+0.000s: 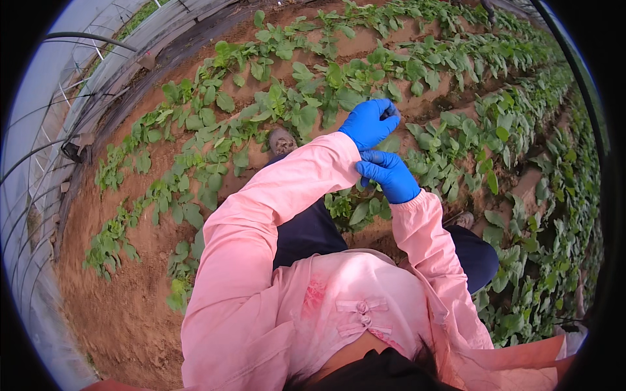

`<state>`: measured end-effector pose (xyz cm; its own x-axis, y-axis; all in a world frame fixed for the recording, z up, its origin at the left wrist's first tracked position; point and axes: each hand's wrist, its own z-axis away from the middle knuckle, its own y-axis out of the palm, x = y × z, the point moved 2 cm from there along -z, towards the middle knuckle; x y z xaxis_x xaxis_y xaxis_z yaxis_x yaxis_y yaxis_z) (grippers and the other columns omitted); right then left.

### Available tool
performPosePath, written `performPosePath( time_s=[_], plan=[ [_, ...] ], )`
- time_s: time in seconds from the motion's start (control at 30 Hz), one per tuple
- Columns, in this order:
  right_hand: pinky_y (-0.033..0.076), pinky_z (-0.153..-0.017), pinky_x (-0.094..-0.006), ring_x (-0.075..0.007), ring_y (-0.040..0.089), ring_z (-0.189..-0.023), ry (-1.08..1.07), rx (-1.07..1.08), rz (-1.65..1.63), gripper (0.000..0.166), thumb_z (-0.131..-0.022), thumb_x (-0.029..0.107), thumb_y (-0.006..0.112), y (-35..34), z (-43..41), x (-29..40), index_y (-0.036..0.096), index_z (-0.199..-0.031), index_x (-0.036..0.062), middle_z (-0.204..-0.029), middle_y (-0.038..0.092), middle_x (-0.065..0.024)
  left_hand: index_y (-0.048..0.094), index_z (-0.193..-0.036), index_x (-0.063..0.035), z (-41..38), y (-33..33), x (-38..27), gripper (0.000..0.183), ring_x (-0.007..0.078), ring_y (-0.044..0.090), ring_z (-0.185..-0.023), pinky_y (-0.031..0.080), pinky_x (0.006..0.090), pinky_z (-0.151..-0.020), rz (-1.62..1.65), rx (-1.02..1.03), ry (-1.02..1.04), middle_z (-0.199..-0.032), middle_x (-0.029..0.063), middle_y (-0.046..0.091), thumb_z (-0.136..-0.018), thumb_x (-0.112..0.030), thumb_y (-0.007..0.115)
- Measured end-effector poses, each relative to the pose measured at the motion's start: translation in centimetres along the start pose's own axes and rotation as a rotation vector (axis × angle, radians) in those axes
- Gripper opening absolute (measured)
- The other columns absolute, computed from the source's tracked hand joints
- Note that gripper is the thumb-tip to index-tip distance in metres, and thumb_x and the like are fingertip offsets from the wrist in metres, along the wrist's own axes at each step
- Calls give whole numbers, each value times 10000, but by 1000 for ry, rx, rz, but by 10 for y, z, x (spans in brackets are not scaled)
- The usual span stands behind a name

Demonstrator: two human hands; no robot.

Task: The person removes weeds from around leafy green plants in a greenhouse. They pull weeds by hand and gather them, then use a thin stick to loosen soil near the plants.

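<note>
Both my hands wear blue gloves and meet above rows of leafy green plants. My left hand (pixel 371 123) is held out with its fingers curled in, and nothing shows in it. Just below it, my right hand (pixel 389 176) pinches the cuff of the pink left sleeve (pixel 342 159) at the wrist. Its thumb and forefinger lie against the cloth; the other fingertips are partly hidden. An elastic cuff (pixel 408 200) gathers the right sleeve over the glove. Under the hands stand leafy plants (pixel 359 210) between my knees.
Rows of leafy plants (pixel 303 110) run across brown soil (pixel 132 303) on both sides. A soiled shoe (pixel 282 141) stands between rows, and another shoe (pixel 462 221) shows at right. Plastic sheeting (pixel 34 122) with curved hoops (pixel 90 36) borders the left.
</note>
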<state>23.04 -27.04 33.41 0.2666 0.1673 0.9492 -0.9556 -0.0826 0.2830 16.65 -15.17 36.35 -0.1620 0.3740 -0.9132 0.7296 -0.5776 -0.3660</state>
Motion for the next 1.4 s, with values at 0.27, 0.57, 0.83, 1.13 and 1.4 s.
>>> performPosePath(
  time_s=[0.27,0.57,0.83,1.13,1.4],
  plan=[
    [428,-835,-294,-150,549,-891,-239,59,241,317,-740,95,687,7,-2,-7,611,-1039,24,-937,578,-51,566,-1015,-27,-3,-1,3,190,162,589,-795,497,303,-732,939,169,-371,-845,33,585,-892,-162,514],
    [453,-705,-268,-130,563,-777,-440,-84,387,205,-741,64,683,24,-3,-14,624,-932,20,-824,587,-45,571,-1000,-38,-17,-6,16,170,168,591,-778,500,319,-721,1014,-5,-305,-835,42,591,-885,-144,504],
    [454,-703,-314,-212,583,-785,-558,-90,734,142,-742,40,656,-9,-2,7,622,-880,46,-821,599,-78,571,-1018,-26,-2,-9,34,204,196,596,-795,495,334,-726,989,197,-441,-864,67,603,-873,-160,522],
    [459,-677,-324,-244,581,-749,-475,-258,724,140,-755,89,650,-16,-4,-45,629,-893,72,-810,593,-86,540,-1028,-15,18,11,65,257,149,581,-806,478,289,-740,564,67,-478,-884,71,605,-845,-184,608],
    [497,-700,-367,-288,601,-791,515,544,1865,299,-786,167,622,-125,87,-78,608,-1083,137,-943,619,-111,548,-1099,-24,125,-70,7,256,164,555,-927,438,292,-840,58,367,-79,-1020,74,583,-868,-132,561]
  ],
)
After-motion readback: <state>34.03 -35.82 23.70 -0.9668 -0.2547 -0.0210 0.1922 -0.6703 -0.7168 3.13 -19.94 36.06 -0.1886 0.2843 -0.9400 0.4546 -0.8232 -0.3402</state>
